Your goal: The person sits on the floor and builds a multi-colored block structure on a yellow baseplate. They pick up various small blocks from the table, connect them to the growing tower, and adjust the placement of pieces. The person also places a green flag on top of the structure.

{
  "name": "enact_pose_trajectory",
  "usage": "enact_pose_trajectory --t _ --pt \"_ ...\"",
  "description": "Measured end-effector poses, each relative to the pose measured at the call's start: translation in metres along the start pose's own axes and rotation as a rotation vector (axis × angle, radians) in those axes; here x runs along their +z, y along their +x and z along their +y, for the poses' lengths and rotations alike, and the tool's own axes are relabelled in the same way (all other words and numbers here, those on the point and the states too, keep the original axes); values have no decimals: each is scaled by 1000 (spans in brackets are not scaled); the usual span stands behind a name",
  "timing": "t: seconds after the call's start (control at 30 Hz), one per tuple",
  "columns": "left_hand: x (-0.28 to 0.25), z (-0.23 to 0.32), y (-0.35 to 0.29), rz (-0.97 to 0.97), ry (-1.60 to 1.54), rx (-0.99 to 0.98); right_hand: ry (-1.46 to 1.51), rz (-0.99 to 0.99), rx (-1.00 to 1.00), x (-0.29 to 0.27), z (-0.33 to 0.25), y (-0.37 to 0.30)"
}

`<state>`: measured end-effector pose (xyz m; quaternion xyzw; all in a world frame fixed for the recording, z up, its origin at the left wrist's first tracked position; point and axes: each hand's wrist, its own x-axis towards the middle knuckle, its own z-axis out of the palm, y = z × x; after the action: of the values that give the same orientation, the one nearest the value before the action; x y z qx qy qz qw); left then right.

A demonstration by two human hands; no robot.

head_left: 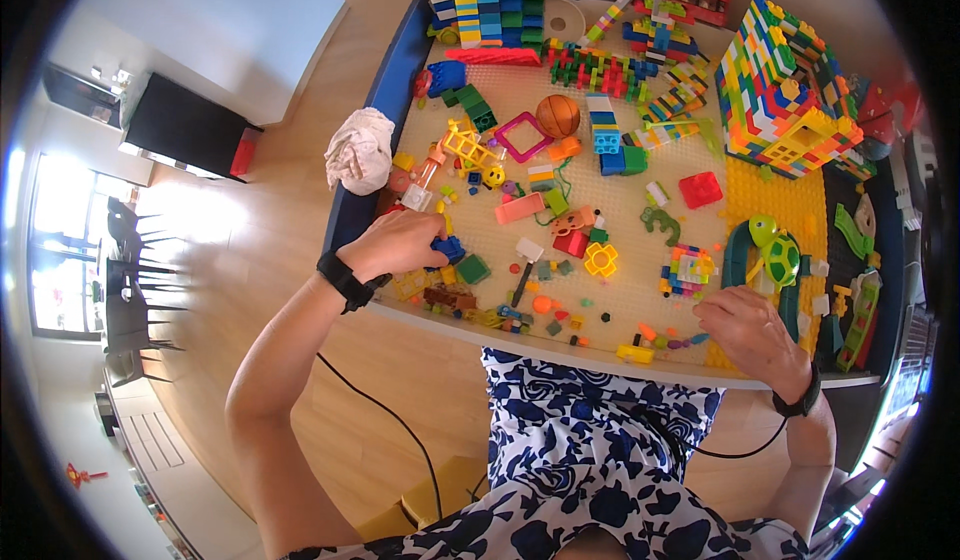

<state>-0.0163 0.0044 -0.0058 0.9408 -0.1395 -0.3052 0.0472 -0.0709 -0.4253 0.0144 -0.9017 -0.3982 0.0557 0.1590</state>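
My left hand [398,244] reaches over the table's left side, its fingertips closed on a dark blue toy brick [448,250]. A green brick [472,269] lies just right of it, and a brown brick piece [450,298] sits nearer the front edge. My right hand [748,326] is low over the front right, fingers bent together; whatever they may hold is hidden. Beside its fingertips are a small multicoloured brick assembly [690,268] and a row of small coloured pieces [672,341]. A green toy turtle [776,252] stands just beyond this hand.
Loose bricks and toys cover the studded tabletop, among them a basketball-patterned ball [558,116] and a toy hammer [525,268]. Tall brick buildings [785,90] stand at the back right, with a brick tower [490,5] at the back left. A crumpled white cloth [360,151] hangs on the blue rim [392,80].
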Motion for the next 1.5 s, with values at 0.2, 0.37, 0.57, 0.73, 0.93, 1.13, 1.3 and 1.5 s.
enact_pose_trajectory --t 0.2,0.37,0.57,0.73,0.93,1.13,1.3,1.5 --pt "-6 -6 6 82 -18 -35 -31 7 15 -6 -4 -9" --pt "-15 -14 26 325 -168 -117 -16 9 17 -13 -8 -14" --pt "5 -9 66 472 -16 106 -31 57 49 -13 -15 -26" --pt "9 2 79 498 169 55 -26 70 73 -14 -14 -38" --pt "13 -4 69 411 99 9 14 78 115 -9 -12 -48" --pt "-4 -2 53 396 -66 -130 28 87 103 -4 -9 -53" --pt "-12 -13 75 558 133 -21 20 79 96 -10 -14 -49" --pt "-11 -18 71 467 85 -112 -22 94 105 -11 -16 -56"
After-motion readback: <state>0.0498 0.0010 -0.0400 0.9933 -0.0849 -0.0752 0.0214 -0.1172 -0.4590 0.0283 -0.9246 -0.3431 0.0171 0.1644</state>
